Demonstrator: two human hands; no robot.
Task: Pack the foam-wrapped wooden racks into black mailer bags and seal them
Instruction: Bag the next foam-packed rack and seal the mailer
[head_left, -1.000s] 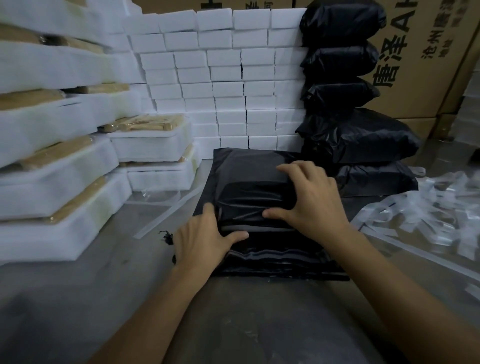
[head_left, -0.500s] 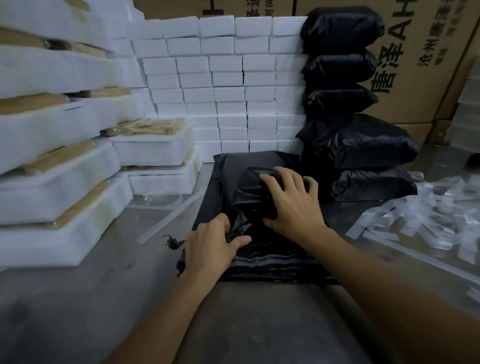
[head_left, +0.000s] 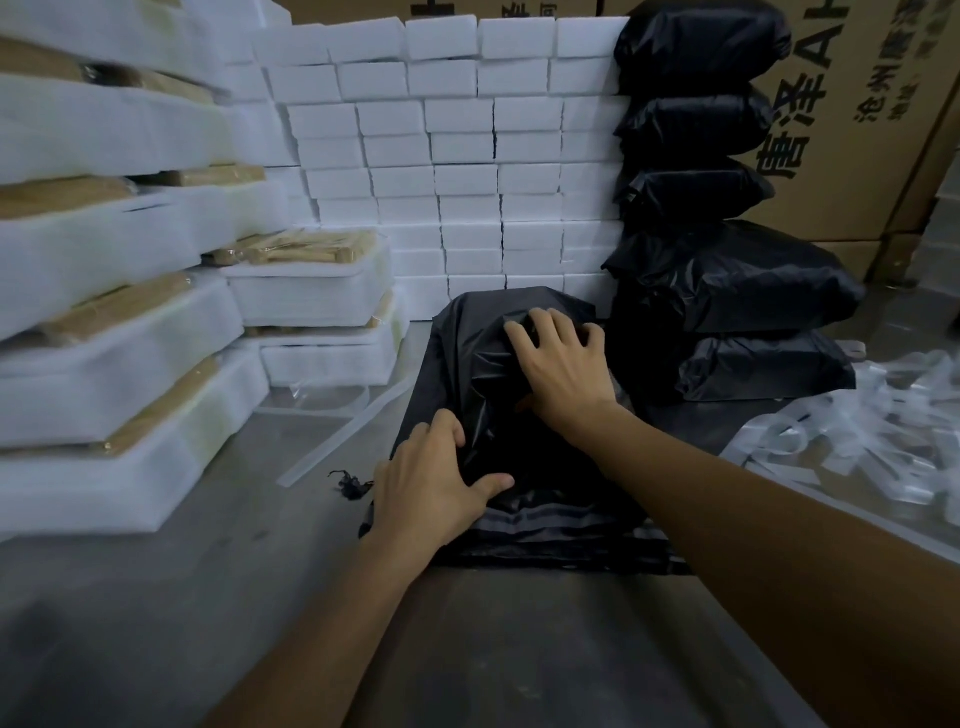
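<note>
While lying on the stack of flat bags, the thin, slippery mailer bag is crumpling as the left hand and right hand are gripping its film, best pinched by the open edge.

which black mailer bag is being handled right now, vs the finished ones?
The crumpled black mailer bag atop the flat bag pile at centre: left hand and right hand both grip it. The filled bags stacked at right are untouched.

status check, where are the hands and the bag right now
Left hand and right hand both grip top mailer bag, film bunched. Not sealed. Nothing in the way.
</note>
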